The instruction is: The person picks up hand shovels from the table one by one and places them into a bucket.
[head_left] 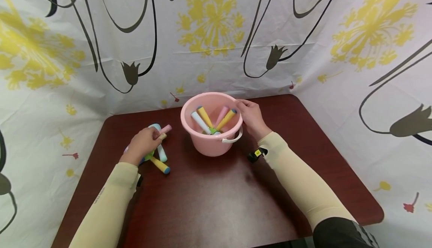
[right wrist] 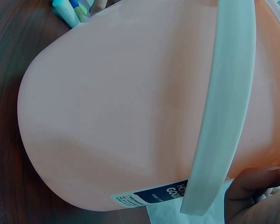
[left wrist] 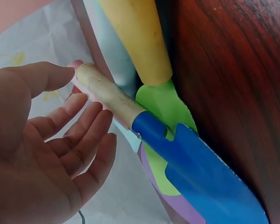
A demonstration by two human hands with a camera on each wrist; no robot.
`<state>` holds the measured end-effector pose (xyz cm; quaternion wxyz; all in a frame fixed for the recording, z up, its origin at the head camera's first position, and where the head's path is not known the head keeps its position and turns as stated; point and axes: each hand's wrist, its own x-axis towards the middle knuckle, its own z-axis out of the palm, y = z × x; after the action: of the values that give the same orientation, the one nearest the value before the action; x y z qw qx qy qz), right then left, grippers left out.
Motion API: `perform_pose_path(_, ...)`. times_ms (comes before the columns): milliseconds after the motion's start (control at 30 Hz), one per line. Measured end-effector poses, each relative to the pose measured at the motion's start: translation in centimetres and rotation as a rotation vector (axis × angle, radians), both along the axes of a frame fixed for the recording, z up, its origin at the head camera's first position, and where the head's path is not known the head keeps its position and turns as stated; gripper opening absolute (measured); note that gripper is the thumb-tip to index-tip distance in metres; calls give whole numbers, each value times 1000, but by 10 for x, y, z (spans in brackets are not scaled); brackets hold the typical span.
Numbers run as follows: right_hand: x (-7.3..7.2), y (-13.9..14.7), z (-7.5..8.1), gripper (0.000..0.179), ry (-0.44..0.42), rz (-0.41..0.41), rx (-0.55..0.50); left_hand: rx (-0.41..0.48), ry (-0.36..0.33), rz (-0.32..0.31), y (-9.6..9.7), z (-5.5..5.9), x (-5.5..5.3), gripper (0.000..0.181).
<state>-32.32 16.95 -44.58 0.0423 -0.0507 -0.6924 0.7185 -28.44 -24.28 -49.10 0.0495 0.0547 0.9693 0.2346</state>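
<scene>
At the table's left my left hand (head_left: 141,145) is over a pile of small garden tools. In the left wrist view its thumb and loosely bent fingers are beside the wooden handle of a blue trowel (left wrist: 210,163); a pink handle (head_left: 165,129) lies along it. A green-bladed tool with a yellow handle (left wrist: 142,46) and a light blue handle (left wrist: 114,56) are under the trowel. My right hand (head_left: 253,117) grips the rim of a pink bucket (head_left: 210,145), thumb and fingers on its right side. Several tools with yellow, pink and light blue handles (head_left: 200,121) stand inside the bucket.
The bucket stands on a dark red-brown table (head_left: 202,203) towards its back edge. Its white carrying handle (head_left: 233,140) hangs down at the front right. A white cloth with yellow flowers (head_left: 212,71) hangs behind and beside the table.
</scene>
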Motion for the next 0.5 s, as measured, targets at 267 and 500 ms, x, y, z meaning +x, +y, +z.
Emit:
perform_pose_path(267,2,-1,1,34,-5,14,-3,-7,-54,22,3,-1,1,27)
perform_pose_path(500,2,0,1,34,-9,7,2,-29,-75,20,2,-2,0,35)
